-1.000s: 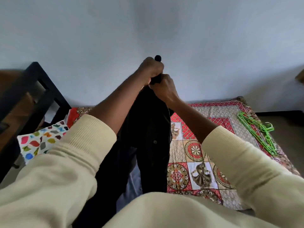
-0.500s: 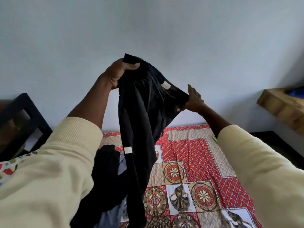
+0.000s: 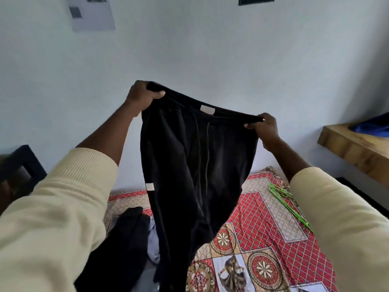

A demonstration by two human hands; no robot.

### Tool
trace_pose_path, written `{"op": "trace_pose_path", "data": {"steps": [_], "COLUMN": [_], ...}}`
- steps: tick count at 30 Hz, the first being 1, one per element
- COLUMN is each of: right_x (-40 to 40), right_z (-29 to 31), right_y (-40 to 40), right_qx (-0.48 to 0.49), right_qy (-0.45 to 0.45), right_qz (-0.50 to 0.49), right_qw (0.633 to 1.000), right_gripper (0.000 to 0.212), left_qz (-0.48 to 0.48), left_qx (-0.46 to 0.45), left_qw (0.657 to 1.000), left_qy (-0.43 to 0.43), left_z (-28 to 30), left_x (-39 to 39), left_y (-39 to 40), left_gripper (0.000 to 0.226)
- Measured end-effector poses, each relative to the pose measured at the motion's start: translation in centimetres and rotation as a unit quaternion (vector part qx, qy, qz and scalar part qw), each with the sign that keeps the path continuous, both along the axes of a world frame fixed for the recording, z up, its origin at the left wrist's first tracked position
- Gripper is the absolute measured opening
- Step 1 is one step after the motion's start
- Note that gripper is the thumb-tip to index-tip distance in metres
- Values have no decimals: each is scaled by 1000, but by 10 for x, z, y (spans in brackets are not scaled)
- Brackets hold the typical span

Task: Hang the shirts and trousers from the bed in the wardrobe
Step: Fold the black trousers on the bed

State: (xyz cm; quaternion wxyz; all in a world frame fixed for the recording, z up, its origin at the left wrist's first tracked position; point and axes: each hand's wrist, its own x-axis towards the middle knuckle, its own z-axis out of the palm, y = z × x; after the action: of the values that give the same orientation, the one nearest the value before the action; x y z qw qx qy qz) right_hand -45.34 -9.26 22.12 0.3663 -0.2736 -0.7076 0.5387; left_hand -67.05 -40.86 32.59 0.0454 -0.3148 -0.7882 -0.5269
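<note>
Both my left hand (image 3: 141, 97) and right hand (image 3: 265, 127) pinch the soft black trousers (image 3: 195, 165) taut by the waistband, its blank white label (image 3: 207, 110) unreadable.

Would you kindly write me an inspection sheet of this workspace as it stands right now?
Surface: bed under a red patterned cover.
Job's things: black trousers held up by the waistband, spread wide, legs hanging; dark clothes pile on the bed; green hangers lying on the bed.
Clutter: nothing seen.
Grippers: left hand grips one waistband end; right hand pinches the other.
Cables: nothing seen.
Surroundings: pale wall with a paper sheet; wooden ledge holding something blue; dark frame.
</note>
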Motion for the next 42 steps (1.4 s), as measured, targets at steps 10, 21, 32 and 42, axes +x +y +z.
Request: {"op": "trace_pose_path", "data": {"steps": [10, 21, 32, 42], "right_x": [7, -10, -11, 6], "right_z": [26, -21, -88, -79], "right_y": [-16, -27, -136, -177], "right_qx": [-79, -236, -190, -288], "right_qy": [41, -55, -68, 11], "right_qz": [55, -89, -59, -33], "right_qw": [995, 966, 978, 957], "right_gripper": [13, 10, 14, 16], "left_qz": [54, 81, -65, -112], "left_qx": [-23, -27, 48, 42], "left_qw": [998, 962, 946, 975], "left_qy": [-20, -261, -313, -185], "left_z": [-45, -118, -182, -203], "left_x": [-27, -17, 93, 123], "left_y": [1, 27, 64, 65], "left_gripper": [19, 38, 16, 21]}}
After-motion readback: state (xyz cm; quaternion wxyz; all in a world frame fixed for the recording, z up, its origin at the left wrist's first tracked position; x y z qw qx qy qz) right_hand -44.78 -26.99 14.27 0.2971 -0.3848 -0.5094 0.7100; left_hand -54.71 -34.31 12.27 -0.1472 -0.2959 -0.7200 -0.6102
